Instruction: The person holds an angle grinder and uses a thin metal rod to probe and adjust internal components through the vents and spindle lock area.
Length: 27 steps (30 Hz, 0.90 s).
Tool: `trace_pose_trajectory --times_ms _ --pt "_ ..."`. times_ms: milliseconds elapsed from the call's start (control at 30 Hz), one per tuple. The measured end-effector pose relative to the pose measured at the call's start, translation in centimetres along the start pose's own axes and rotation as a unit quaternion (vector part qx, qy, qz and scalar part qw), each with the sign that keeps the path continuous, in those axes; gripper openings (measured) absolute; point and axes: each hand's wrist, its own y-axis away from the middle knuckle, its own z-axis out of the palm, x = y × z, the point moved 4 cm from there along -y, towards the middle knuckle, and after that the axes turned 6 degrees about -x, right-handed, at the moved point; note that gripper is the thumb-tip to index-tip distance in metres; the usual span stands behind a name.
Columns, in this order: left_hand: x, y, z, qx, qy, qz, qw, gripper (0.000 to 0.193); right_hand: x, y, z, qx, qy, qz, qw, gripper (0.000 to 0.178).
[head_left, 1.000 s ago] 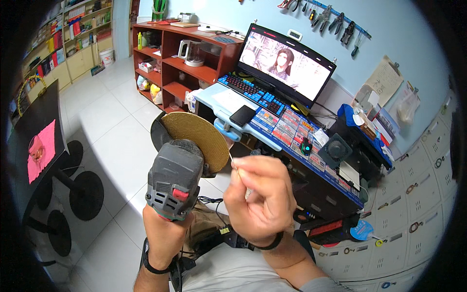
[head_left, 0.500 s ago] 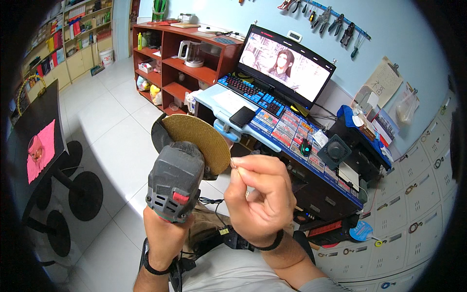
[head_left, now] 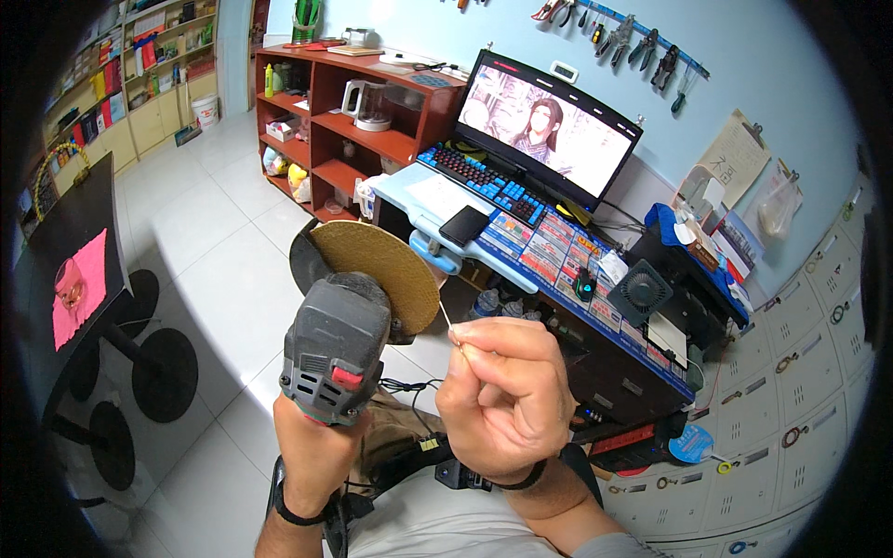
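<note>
My left hand (head_left: pixel 316 446) is wrapped round the body of a black angle grinder (head_left: pixel 335 344) with a red switch. A large yellowish-brown disc (head_left: pixel 381 270) sits on its far end, partly behind a dark guard. Between the thumb and forefinger of my right hand (head_left: pixel 512 391) is a thin metal needle-like rod (head_left: pixel 445 314). The rod's upper end reaches the right edge of the disc; whether they touch I cannot tell. Most of the rod's lower end is hidden by my fingers.
Ahead stands a desk with a keyboard (head_left: pixel 488 181), a phone (head_left: pixel 463 223), a monitor (head_left: pixel 549 126) and a small fan (head_left: pixel 640 286). A red-brown shelf (head_left: pixel 372 135) is behind it. On the left, a black table (head_left: pixel 93 200) carries a pink cloth (head_left: pixel 86 298). Lockers (head_left: pixel 800 372) line the right.
My right hand has shifted slightly down and right, away from the disc, so more of the thin rod shows. My left hand and the grinder have barely moved.
</note>
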Motion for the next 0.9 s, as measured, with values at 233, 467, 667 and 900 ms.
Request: trace_pose_trajectory --times_ms 233,467,667,900 --pt "0.6 0.0 0.3 0.010 0.011 0.013 1.000 0.030 0.4 -0.3 0.4 0.036 -0.015 0.023 0.999 0.024" --pt "0.3 0.1 0.3 -0.010 0.002 0.001 1.000 0.030 1.3 -0.4 0.8 0.054 -0.003 0.023 0.998 0.026" --pt "0.5 -0.1 0.3 0.017 -0.001 0.031 0.999 0.029 -0.5 -0.2 -0.5 0.029 -0.019 0.014 0.999 0.026" --pt "0.3 0.2 0.3 0.008 0.001 0.013 1.000 0.032 1.3 -0.3 0.8 0.057 -0.014 0.019 0.998 0.026"
